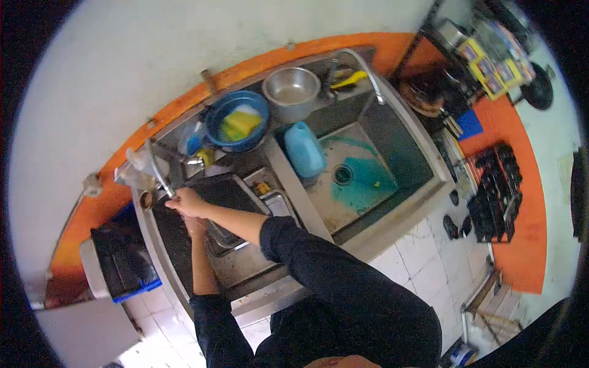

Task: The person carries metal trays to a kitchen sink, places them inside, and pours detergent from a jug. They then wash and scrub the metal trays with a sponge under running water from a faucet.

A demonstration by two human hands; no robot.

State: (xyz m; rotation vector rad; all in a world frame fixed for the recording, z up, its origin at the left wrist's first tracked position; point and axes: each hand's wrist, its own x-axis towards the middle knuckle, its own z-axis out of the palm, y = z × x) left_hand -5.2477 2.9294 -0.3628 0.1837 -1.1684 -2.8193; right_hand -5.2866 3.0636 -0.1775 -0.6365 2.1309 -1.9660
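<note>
My right hand (187,203) is at the lower end of a flexible metal tap spout (161,174), over the left sink basin. Its fingers are curled; what they hold, if anything, is hidden. Just below it is my left hand (196,225), close against the right, with its fingers mostly out of sight. Beside and beneath my hands a large dark tray (228,191) leans in the basin. A smaller metal tray (283,207) lies to its right, with a yellowish scrap (262,187) near it.
Behind the basin stand a blue bowl (211,126) with yellow-green sponges and a steel pot (294,111). A light-blue jug (304,151) lies in the right basin (399,142), near green-blue liquid. A second curved tap (372,76) hangs there. Black racks (496,196) stand right.
</note>
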